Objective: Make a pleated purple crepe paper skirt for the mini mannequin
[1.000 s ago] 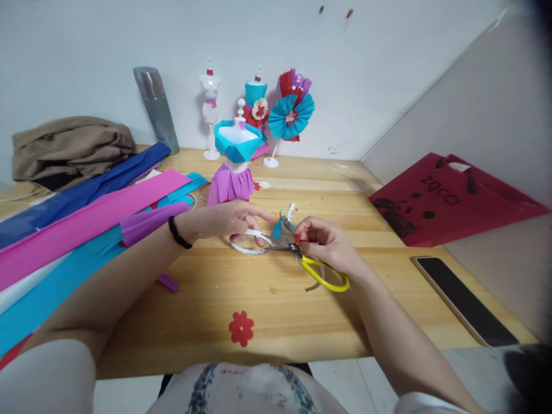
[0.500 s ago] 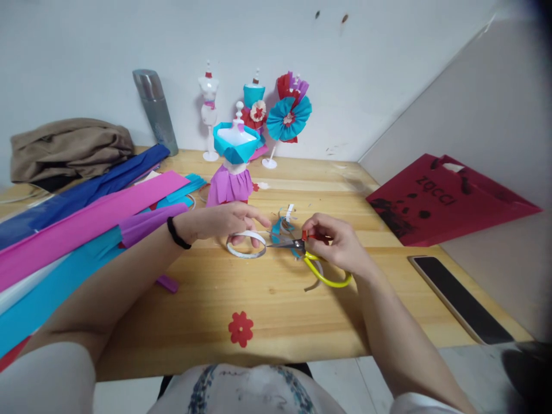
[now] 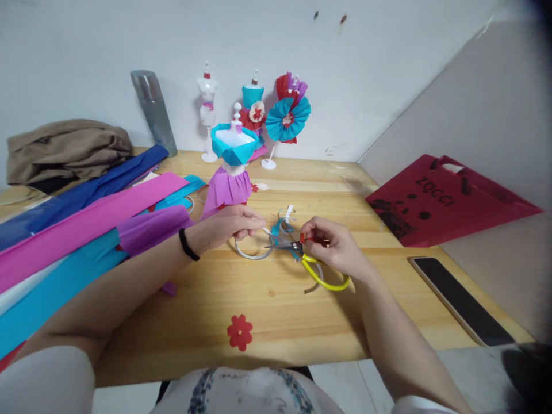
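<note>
My left hand (image 3: 235, 223), fingers pressed together, pinches the end of a thin white tape strip. The white tape ring (image 3: 253, 256) lies just below those fingers. My right hand (image 3: 330, 241) grips scissors (image 3: 324, 280) with yellow and red handles, their blades parted and pointing left beside the strip. Behind my left hand stands a small mannequin (image 3: 233, 146) in a turquoise paper collar and purple paper skirt. Blue and white paper scraps (image 3: 282, 224) lie behind the blades. A red paper flower (image 3: 240, 332) is near the table's front edge.
Three more mannequins, one with a turquoise rosette (image 3: 288, 118), stand by the wall. Crepe paper rolls (image 3: 90, 215), brown cloth (image 3: 69, 148) and a flask (image 3: 154, 112) are at left. A red bag (image 3: 448, 201) and phone (image 3: 459, 300) are at right.
My left hand's spread fingers have closed on the strip. The tape ring has shifted slightly right and down, and the scissor blades have parted.
</note>
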Demonstrator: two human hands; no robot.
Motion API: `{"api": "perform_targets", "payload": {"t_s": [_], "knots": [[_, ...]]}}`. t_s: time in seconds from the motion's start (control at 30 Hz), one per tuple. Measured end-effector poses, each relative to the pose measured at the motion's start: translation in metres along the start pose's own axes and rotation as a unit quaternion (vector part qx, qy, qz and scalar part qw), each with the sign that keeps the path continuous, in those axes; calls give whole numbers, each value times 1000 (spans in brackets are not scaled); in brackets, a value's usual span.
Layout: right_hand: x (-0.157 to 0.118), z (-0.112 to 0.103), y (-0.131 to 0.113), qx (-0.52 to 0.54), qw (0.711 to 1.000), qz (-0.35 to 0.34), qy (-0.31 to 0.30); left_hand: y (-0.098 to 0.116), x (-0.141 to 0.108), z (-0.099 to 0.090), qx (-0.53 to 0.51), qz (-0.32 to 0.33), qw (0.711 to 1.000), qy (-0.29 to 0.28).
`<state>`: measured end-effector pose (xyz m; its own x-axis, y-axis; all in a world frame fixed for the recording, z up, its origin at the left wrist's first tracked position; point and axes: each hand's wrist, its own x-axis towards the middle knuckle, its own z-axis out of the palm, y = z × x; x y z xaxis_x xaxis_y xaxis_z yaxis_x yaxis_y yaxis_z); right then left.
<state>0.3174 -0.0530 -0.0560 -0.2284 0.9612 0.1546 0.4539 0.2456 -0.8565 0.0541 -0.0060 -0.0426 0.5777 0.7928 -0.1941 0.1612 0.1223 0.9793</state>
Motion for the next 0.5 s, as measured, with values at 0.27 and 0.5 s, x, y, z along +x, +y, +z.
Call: {"api": "perform_targets", "payload": {"t_s": [0.27, 0.5], "knots": [[0, 0, 1, 1, 1000, -1, -4, -1, 1, 14, -121, -31, 987, 99], [3, -18, 12, 83, 995, 49, -8, 3, -1, 9, -123, -17, 989, 76]]}}
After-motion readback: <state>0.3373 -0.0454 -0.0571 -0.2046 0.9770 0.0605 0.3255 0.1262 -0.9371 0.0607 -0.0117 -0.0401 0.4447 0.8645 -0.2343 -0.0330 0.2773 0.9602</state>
